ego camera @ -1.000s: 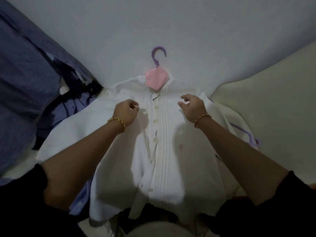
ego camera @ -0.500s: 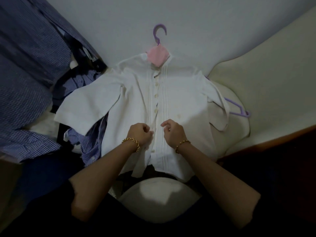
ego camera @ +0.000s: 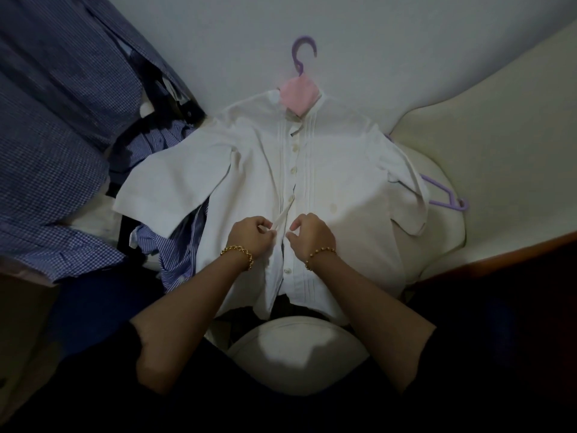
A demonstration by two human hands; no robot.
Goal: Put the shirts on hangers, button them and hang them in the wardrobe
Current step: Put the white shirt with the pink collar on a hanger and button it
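Head view: the white shirt [ego camera: 343, 182] lies flat on its purple hanger [ego camera: 301, 54], which keeps the fronts aligned. The left hand [ego camera: 251, 234] and right hand [ego camera: 309, 234] each pinch a front edge for buttoning.

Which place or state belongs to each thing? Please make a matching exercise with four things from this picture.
Things:
1. white shirt
2. hanger hook
3. striped blue shirt
4. second hanger

Places or states:
a. half hidden under a white sleeve
b. pinched at its front edges by the left hand and the right hand
c. above the shirt's neck
d. sticking out beside a sleeve, on the cream cushion

Pairs: 1-b; 2-c; 3-a; 4-d
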